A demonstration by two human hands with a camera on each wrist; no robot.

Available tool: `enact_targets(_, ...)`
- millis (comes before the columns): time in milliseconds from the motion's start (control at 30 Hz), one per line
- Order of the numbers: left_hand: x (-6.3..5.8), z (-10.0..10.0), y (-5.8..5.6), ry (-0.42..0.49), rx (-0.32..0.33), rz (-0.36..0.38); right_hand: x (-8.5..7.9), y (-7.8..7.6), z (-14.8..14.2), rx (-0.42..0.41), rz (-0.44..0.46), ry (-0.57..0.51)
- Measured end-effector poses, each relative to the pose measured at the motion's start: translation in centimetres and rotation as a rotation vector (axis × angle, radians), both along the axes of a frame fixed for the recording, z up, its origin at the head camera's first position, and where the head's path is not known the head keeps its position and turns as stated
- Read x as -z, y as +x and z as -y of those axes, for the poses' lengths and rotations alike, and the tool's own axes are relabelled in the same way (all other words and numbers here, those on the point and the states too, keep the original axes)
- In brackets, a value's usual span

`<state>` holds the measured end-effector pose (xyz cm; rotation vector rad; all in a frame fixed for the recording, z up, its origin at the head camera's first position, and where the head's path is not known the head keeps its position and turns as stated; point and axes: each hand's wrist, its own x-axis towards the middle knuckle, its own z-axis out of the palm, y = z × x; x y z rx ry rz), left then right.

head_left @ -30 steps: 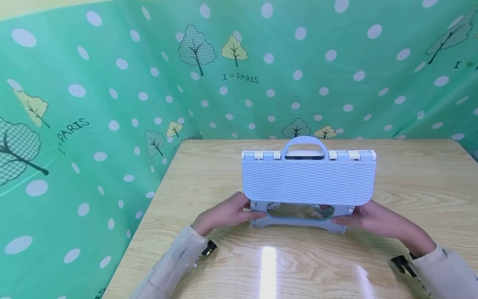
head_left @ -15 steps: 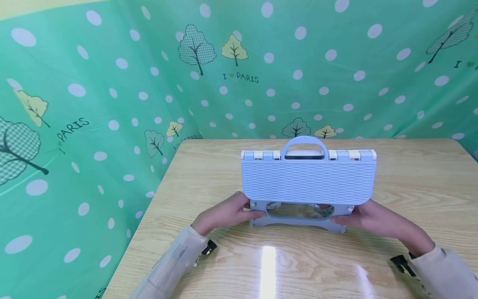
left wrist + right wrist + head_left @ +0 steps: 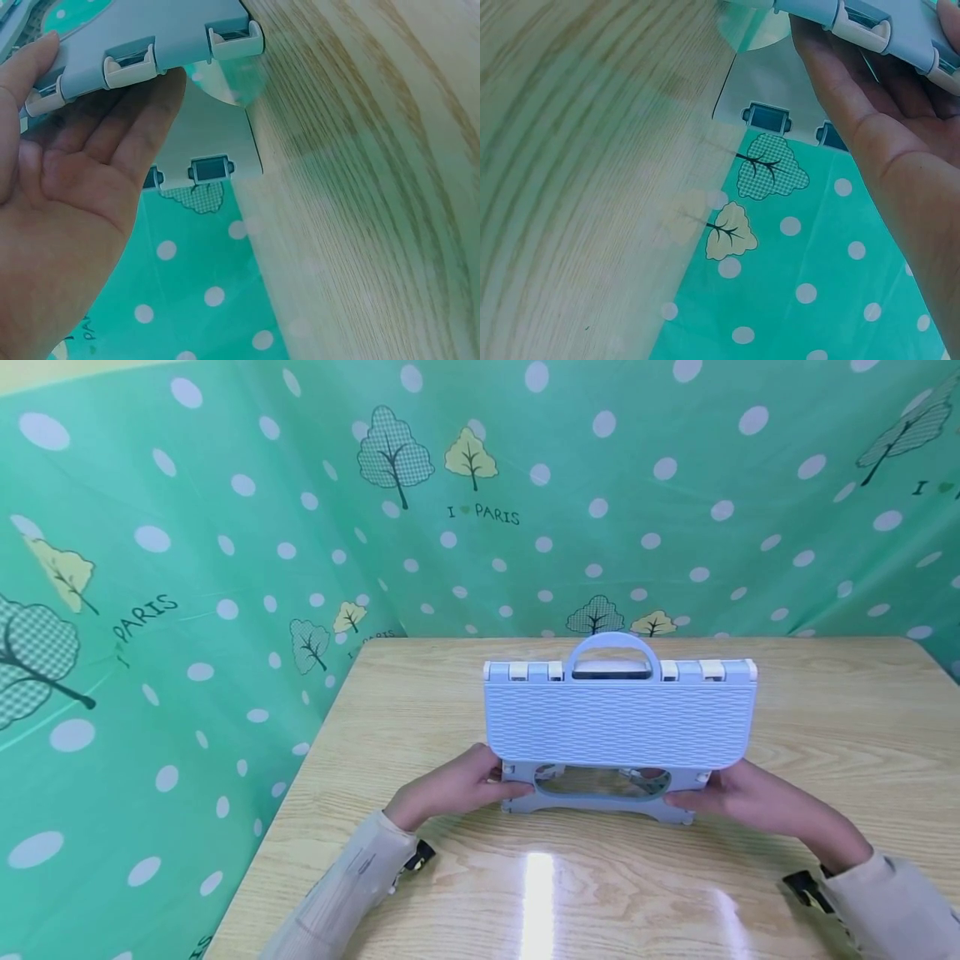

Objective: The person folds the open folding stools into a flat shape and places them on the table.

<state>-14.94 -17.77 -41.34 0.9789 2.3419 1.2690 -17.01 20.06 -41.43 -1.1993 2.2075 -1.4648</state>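
Note:
A light blue folding step stool (image 3: 619, 720) with a woven-textured top and an arched carry handle stands on the wooden table, its top panel tilted down toward me. My left hand (image 3: 480, 781) grips the left edge of its near leg panel, thumb in front and fingers behind. On the other side my right hand (image 3: 738, 797) holds the right edge in the same way. In the left wrist view, the fingers (image 3: 124, 127) reach behind the hinged panel (image 3: 142, 37). The right wrist view has the right hand (image 3: 900, 127) under the matching panel edge, its fingertips partly hidden.
The wooden table (image 3: 420, 693) reaches back to a green polka-dot cloth (image 3: 525, 527) printed with trees, which hangs behind and along the left. Black straps (image 3: 808, 892) show at both wrists. A bright light reflection lies on the table's near part.
Almost nothing differs. Both hands keep their grip on the stool, and it stays in the same place, with only a tiny shift of the view.

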Motion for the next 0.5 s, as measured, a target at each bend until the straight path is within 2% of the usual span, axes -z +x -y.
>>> enact_targets(267,-0.39,-0.11,0.17,0.005,-0.002,0.015,-0.1,0.0,-0.03,0.018,0.005,0.019)
enact_targets(500,-0.19,0.04,0.15,-0.002,0.014,-0.009,-0.13,0.11,-0.12,0.009,0.026,0.025)
